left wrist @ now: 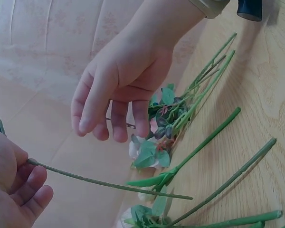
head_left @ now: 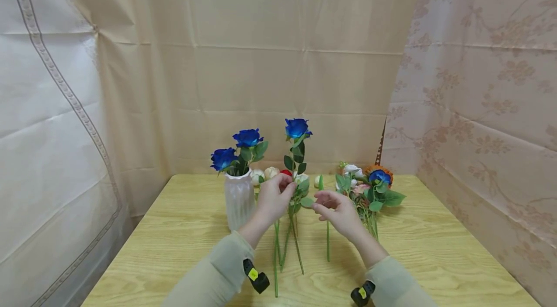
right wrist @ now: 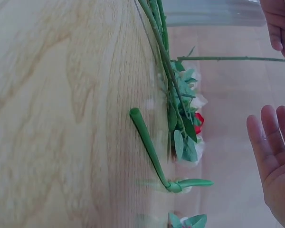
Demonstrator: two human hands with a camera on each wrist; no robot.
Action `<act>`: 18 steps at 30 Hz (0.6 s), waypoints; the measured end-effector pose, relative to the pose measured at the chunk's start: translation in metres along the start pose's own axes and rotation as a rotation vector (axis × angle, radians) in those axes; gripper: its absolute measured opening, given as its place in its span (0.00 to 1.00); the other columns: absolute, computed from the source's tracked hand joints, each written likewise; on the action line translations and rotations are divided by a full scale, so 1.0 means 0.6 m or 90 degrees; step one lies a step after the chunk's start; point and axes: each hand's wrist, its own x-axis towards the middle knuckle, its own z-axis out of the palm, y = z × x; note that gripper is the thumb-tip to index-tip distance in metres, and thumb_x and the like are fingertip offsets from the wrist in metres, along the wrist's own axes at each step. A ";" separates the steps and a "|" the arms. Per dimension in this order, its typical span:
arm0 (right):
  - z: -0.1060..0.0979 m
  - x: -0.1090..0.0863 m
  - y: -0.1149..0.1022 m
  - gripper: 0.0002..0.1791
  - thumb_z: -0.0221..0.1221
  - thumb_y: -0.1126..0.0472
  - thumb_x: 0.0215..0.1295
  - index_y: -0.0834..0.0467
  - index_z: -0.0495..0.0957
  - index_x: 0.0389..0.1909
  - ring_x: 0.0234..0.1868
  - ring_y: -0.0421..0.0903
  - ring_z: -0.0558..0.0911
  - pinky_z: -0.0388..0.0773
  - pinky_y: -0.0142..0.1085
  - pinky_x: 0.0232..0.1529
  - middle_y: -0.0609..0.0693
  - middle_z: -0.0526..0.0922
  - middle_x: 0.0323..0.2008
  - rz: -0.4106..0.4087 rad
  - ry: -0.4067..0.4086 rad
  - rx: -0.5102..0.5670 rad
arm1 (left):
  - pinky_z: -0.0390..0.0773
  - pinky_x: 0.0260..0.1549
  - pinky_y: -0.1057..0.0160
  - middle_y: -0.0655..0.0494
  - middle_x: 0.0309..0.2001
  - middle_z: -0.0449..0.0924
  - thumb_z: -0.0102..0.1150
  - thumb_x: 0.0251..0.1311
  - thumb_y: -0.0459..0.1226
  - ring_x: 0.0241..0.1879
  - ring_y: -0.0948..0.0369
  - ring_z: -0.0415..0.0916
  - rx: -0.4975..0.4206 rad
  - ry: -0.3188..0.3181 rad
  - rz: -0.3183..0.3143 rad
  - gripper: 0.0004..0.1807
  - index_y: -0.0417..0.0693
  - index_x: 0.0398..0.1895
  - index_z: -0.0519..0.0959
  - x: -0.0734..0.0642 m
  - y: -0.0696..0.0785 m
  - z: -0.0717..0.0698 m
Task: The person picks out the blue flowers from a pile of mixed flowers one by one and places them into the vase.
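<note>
My left hand [head_left: 271, 200] pinches the stem of an upright blue rose [head_left: 297, 128] above the table. In the left wrist view, the thin bare end of that stem [left wrist: 109, 183] sticks out past the fingers. Close by on the right, my right hand [head_left: 341, 214] hovers with loosely bent fingers and holds nothing. The right wrist view shows its fingers [right wrist: 270, 130] apart from the stem. Left of both hands stands a white ribbed vase [head_left: 239, 203] with two blue roses, one higher [head_left: 248, 138] and one lower [head_left: 224, 158].
Behind and below my left hand lie pale flowers and a red one [head_left: 285, 172], their green stems [head_left: 276, 258] pointing toward me. A single green stem [head_left: 328, 244] lies near the middle. On the right is a mixed bunch with another blue rose [head_left: 380, 176]. Curtains enclose the wooden table [head_left: 174, 258].
</note>
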 end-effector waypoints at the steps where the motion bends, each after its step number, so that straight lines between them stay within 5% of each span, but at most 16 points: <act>1: -0.002 0.000 0.000 0.14 0.68 0.61 0.68 0.60 0.82 0.51 0.36 0.48 0.85 0.87 0.41 0.32 0.55 0.84 0.39 0.004 0.000 0.000 | 0.79 0.32 0.64 0.59 0.33 0.81 0.61 0.70 0.35 0.32 0.62 0.77 -0.002 0.002 -0.001 0.05 0.42 0.42 0.82 0.000 0.000 -0.002; 18: -0.011 -0.005 0.000 0.20 0.66 0.59 0.70 0.62 0.77 0.58 0.44 0.56 0.85 0.87 0.44 0.37 0.63 0.81 0.52 0.049 -0.008 0.085 | 0.80 0.33 0.63 0.57 0.33 0.82 0.61 0.70 0.36 0.32 0.63 0.77 0.019 0.040 0.012 0.04 0.45 0.41 0.82 -0.009 0.006 -0.037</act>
